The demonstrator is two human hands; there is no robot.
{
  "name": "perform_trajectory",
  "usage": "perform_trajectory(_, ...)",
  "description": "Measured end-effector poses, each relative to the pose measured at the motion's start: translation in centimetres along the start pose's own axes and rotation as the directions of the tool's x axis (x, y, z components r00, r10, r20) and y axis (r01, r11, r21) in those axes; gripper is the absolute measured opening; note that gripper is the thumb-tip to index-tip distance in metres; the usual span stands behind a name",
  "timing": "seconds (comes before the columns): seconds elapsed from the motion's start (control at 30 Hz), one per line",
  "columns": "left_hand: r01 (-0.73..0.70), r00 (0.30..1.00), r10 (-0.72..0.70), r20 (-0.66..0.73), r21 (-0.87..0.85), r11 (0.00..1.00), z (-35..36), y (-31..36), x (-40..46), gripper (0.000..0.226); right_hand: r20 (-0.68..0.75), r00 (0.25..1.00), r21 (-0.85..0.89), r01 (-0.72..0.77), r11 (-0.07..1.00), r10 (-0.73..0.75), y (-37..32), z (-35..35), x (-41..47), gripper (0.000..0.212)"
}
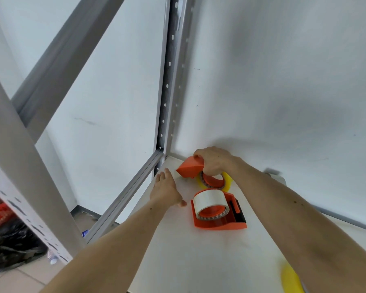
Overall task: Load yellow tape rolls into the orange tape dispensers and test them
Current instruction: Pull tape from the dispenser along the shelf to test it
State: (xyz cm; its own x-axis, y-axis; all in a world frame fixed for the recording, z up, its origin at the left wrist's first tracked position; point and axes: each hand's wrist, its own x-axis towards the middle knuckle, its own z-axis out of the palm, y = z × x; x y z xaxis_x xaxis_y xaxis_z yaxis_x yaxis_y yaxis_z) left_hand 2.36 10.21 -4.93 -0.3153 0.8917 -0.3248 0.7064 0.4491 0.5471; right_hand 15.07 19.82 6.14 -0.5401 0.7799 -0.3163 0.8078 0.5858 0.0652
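My right hand [215, 161] grips an orange tape dispenser [191, 167] at the far corner of the white shelf [188, 250], with a yellow tape roll [227, 181] around its orange hub. My left hand [166, 190] rests flat on the shelf just left of it, fingers spread, holding nothing. A second orange dispenser [220, 220] lies on its side nearer to me, carrying a whitish tape roll [208, 199]. Another yellow roll [291, 279] shows blurred at the bottom right, partly behind my right forearm.
The shelf sits in a corner against white walls, with a grey perforated metal upright [167, 92] at its far left corner and a rail [125, 195] along its left edge. A second upright [19, 166] stands left. Black bags [11, 248] lie on the floor below.
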Motion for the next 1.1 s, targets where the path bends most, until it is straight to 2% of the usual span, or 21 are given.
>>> perform_trajectory(0.13, 0.016, 1.000, -0.016, -0.014, -0.027, 1.000, 0.0, -0.1, 0.0, 0.137, -0.043, 0.999, 0.016, 0.021, 1.000, -0.020, -0.1, -0.9, -0.3, 0.062)
perform_trajectory(0.23, 0.011, 1.000, -0.013, -0.022, -0.048, 0.999, 0.1, 0.2, 0.1, 0.134, -0.154, 0.988, 0.082, 0.038, 0.996, -0.025, -0.1, -3.7, -0.9, 0.063)
perform_trajectory(0.27, 0.007, 0.998, -0.014, -0.061, -0.110, 0.994, -0.1, 0.4, 0.0, 0.127, -0.175, 0.984, 0.126, 0.047, 0.991, -0.025, 0.0, -4.7, -1.2, 0.065)
perform_trajectory(0.3, -0.012, 0.991, -0.023, -0.132, -0.257, 0.966, -0.3, 0.8, 0.0, 0.112, -0.181, 0.983, 0.168, 0.060, 0.984, -0.029, 0.2, -5.5, -1.5, 0.068)
perform_trajectory(0.33, -0.043, 0.978, -0.061, -0.202, -0.474, 0.879, -0.8, 1.4, -0.3, 0.091, -0.178, 0.983, 0.201, 0.073, 0.977, -0.037, 0.5, -6.1, -1.8, 0.070)
perform_trajectory(0.37, -0.053, 0.972, -0.127, -0.199, -0.707, 0.705, -1.6, 2.1, -0.6, 0.070, -0.175, 0.984, 0.223, 0.080, 0.971, -0.041, 0.8, -6.5, -2.1, 0.072)
perform_trajectory(0.4, -0.019, 0.978, -0.179, -0.110, -0.894, 0.449, -2.5, 2.6, -1.0, 0.055, -0.176, 0.983, 0.240, 0.086, 0.967, -0.044, 1.0, -6.6, -2.5, 0.074)
perform_trajectory(0.43, 0.050, 0.984, -0.178, 0.019, -0.985, 0.168, -3.3, 3.1, -1.2, 0.045, -0.181, 0.982, 0.257, 0.090, 0.962, -0.044, 1.2, -6.6, -2.8, 0.075)
perform_trajectory(0.47, 0.129, 0.983, -0.122, 0.135, -0.990, -0.054, -3.8, 3.4, -1.3, 0.039, -0.190, 0.981, 0.275, 0.095, 0.957, -0.043, 1.5, -6.6, -3.0, 0.076)
perform_trajectory(0.5, 0.196, 0.977, -0.043, 0.208, -0.961, -0.197, -4.3, 3.5, -1.5, 0.042, -0.198, 0.979, 0.289, 0.102, 0.952, -0.045, 1.7, -6.5, -3.3, 0.077)
perform_trajectory(0.57, 0.254, 0.967, 0.063, 0.247, -0.915, -0.314, -4.9, 3.8, -1.6, 0.062, -0.204, 0.978, 0.302, 0.112, 0.947, -0.051, 2.1, -6.2, -3.6, 0.078)
perform_trajectory(0.63, 0.236, 0.971, 0.059, 0.230, -0.918, -0.317, -5.2, 4.2, -1.5, 0.069, -0.206, 0.977, 0.297, 0.118, 0.948, -0.058, 2.4, -6.1, -3.8, 0.080)
perform_trajectory(0.7, 0.197, 0.978, -0.008, 0.208, -0.938, -0.286, -5.4, 4.5, -1.5, 0.054, -0.206, 0.977, 0.296, 0.119, 0.948, -0.058, 2.6, -5.8, -3.9, 0.082)
perform_trajectory(0.83, 0.110, 0.971, -0.209, 0.119, -0.993, -0.052, -6.0, 5.0, -1.6, 0.015, -0.195, 0.978, 0.297, 0.132, 0.946, -0.075, 2.8, -5.4, -4.5, 0.083)
perform_trajectory(0.93, 0.052, 0.950, -0.311, 0.021, -0.994, 0.092, -6.6, 5.6, -1.6, 0.012, -0.150, 0.984, 0.237, 0.125, 0.963, -0.091, 2.8, -5.0, -4.7, 0.084)
perform_trajectory(1.1, 0.035, 0.931, -0.366, -0.013, -0.992, 0.123, -7.0, 5.4, -1.2, 0.013, -0.057, 0.992, 0.153, 0.123, 0.981, -0.116, 2.7, -4.7, -4.9, 0.087)
